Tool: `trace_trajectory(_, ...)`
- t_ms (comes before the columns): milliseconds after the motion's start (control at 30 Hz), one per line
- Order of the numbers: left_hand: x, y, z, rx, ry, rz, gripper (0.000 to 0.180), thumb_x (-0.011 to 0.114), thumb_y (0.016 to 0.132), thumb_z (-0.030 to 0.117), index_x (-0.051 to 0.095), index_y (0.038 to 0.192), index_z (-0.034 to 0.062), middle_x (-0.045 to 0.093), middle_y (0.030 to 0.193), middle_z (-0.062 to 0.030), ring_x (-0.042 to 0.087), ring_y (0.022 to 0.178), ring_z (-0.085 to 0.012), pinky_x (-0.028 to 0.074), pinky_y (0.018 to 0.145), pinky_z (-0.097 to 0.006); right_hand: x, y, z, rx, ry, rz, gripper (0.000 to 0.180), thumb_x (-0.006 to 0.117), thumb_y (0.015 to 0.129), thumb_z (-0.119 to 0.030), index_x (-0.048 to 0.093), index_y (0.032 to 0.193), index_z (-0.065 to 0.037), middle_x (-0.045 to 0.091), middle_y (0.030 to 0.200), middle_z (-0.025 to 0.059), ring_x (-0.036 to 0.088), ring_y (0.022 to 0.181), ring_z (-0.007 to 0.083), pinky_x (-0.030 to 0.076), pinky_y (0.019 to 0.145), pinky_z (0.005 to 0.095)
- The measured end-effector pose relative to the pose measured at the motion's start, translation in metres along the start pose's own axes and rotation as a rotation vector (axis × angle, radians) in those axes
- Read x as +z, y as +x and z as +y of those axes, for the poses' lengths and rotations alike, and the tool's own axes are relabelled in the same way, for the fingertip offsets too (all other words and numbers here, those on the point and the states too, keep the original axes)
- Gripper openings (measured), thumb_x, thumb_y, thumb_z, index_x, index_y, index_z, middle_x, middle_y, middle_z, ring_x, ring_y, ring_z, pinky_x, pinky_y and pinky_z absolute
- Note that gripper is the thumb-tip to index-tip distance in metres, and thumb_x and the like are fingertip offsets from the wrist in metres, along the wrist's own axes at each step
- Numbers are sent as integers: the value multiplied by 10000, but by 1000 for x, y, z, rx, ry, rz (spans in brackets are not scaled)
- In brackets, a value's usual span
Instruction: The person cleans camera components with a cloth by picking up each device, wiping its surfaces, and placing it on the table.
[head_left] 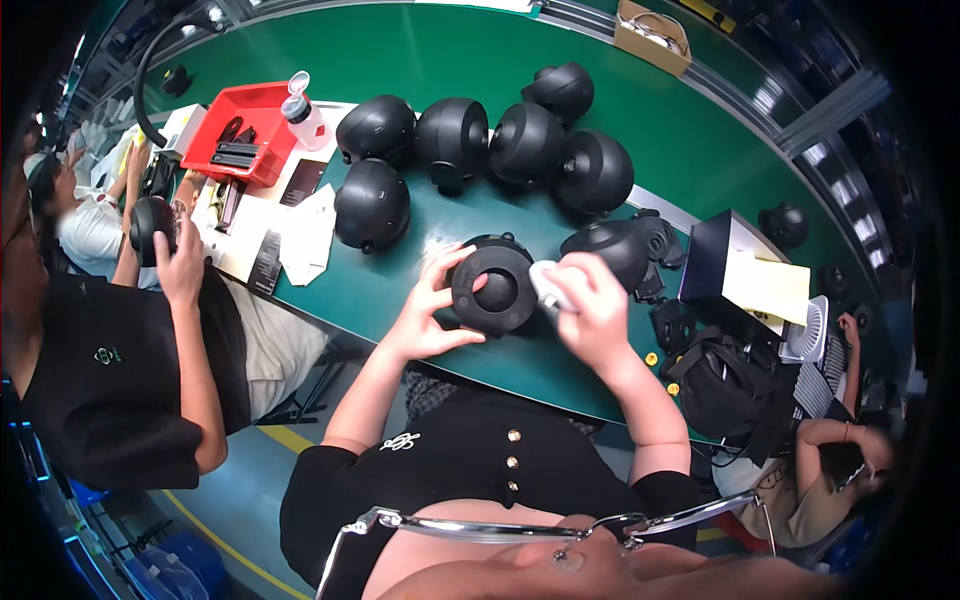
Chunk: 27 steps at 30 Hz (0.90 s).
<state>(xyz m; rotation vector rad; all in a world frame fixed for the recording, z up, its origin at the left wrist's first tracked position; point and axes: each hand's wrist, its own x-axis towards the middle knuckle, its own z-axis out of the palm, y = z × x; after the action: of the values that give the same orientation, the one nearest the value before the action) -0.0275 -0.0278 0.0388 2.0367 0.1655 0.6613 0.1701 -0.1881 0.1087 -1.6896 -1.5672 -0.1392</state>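
Black round shell (495, 287) on green table (660, 130), near front edge — left hand (432, 310) grips its side; right hand (590, 305) clenched on white cloth (548, 283), pressed vs. shell. Similar black domes (455, 135) behind; red tray (245, 130) at left.

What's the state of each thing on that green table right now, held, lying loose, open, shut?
Round black part: held on edge by the left hand.
White cloth: gripped in the right hand, pressed against the part.
Black domes: six resting loose on the table, untouched.
Red tray: open, black pieces inside.
Bottle: upright, capped.
Cardboard box: open.
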Motion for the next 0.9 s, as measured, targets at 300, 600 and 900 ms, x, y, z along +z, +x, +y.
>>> trace_trajectory(300, -3, 6, 6, 11, 4, -12, 676, 888, 631, 335, 675, 1257, 192, 423, 1478, -144, 322, 1408, -408, 267, 1146, -548, -13, -8, -2, -208, -44, -255, 466, 627, 556, 100, 636, 1015, 18, 611, 995, 148, 604, 813, 335, 521, 717, 403)
trace_trajectory(600, 5, -2, 6, -7, -36, 49, 654, 888, 635, 311, 680, 1240, 174, 408, 1490, -150, 311, 1414, -416, 266, 1144, -549, 3, 12, -10, 72, 99, 56, 431, 572, 629, 126, 683, 1017, -25, 635, 940, 146, 664, 811, 324, 549, 719, 372)
trace_trajectory(900, 10, -2, 1, -25, -72, 106, 538, 801, 646, 201, 702, 1171, 134, 402, 1492, -177, 307, 1413, -429, 265, 1146, -550, 56, 16, -42, -425, -34, -127, 309, 628, 672, -89, 611, 956, 31, 571, 866, 124, 579, 762, 271, 515, 702, 367)
